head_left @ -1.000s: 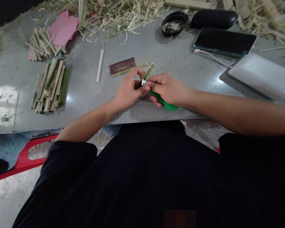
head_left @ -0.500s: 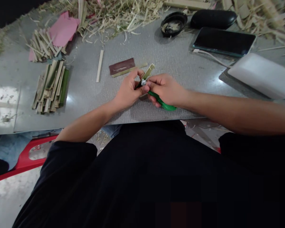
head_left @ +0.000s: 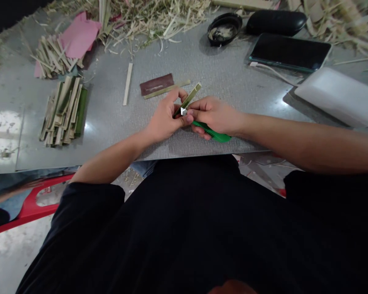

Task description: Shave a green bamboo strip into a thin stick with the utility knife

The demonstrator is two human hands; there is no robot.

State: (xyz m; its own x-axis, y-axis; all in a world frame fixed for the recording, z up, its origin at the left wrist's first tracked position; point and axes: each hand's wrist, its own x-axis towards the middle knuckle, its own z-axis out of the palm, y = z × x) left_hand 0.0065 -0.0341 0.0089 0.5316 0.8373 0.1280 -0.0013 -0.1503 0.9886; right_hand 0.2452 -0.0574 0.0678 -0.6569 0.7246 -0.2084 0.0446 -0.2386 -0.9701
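My left hand (head_left: pixel 167 114) is closed on a short bamboo strip (head_left: pixel 192 94), which tilts up and away to the right. In my right hand (head_left: pixel 216 115) is a green-handled utility knife (head_left: pixel 215 133); its metal tip touches the strip close to my left thumb. The strip's lower end is hidden by my left fingers. Just beyond my hands lie a dark brown rectangular piece (head_left: pixel 156 84) and a thin bamboo strip (head_left: pixel 167 89). Farther left, a pale strip (head_left: pixel 128 84) rests alone on the grey table.
A stack of bamboo pieces (head_left: pixel 63 112) sits at the left, with thin slivers (head_left: pixel 50 57) and pink paper (head_left: pixel 79 36) behind. Shavings (head_left: pixel 159 16) cover the far side. A black dish (head_left: pixel 224 30), black case (head_left: pixel 276 23), phone (head_left: pixel 290 52) and white power bank (head_left: pixel 340 98) lie right.
The knife and my right hand have shifted slightly down and right. The bamboo strip has turned a little in my left hand. Another person's arm now shows at the far left edge.
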